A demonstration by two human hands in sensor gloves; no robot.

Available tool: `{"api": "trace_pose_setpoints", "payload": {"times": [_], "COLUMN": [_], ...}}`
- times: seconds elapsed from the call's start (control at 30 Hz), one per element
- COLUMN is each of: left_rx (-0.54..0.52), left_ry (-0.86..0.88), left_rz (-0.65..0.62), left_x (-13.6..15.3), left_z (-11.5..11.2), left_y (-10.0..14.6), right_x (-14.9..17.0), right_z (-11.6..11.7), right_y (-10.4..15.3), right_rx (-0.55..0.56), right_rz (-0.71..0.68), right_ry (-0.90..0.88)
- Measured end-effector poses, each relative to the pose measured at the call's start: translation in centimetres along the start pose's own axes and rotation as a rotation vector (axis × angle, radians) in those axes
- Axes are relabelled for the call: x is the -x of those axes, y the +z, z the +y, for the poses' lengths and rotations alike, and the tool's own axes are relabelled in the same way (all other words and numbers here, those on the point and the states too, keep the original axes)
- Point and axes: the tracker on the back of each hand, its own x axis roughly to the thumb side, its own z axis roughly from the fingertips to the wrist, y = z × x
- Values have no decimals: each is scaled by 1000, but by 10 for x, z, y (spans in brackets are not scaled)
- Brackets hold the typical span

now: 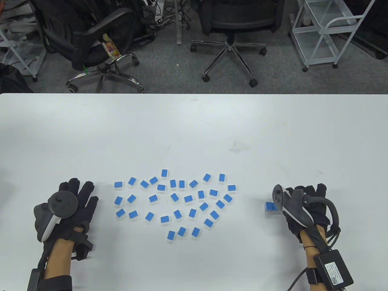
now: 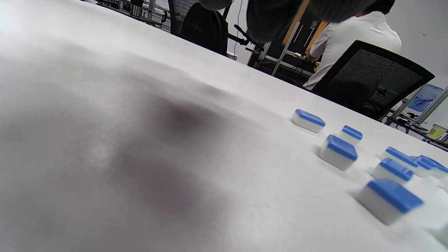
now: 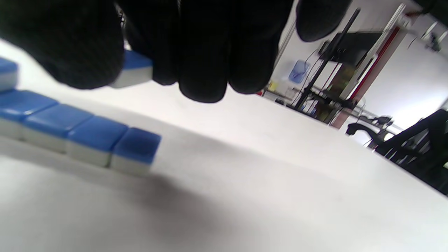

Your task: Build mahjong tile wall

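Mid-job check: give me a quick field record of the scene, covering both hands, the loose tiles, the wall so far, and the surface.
left hand: left hand lies flat on the table, fingers spread, holding nothing
right hand: right hand pinches one held tile above the table
loose tiles: scattered tiles lie blue side up between the hands, unaligned
wall so far: tile row of touching tiles, single layer, under the right hand; its far end is out of frame
surface: white table

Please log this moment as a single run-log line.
right hand: holds tile above row | left hand: flat on table, holds nothing | loose tiles: scattered between hands
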Motion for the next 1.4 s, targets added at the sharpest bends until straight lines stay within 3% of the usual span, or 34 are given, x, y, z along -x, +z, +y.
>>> {"api": "trace_pose_setpoints", "payload": {"times": [0.4, 1.17, 1.4], "left_rx": [10, 14, 14], "left_ry": [2, 5, 5], "left_rz": [6, 5, 7], "left_x": [1, 1, 1], "left_z": [0, 0, 0], "left_y": [0, 0, 0], "right_x": [-16, -17, -12], "right_z": [2, 7, -1], "right_y": [1, 0, 5], "right_rx": [-32, -64, -56], "right_rz": [-126, -126, -122], "right_ry": [-21, -38, -88]}}
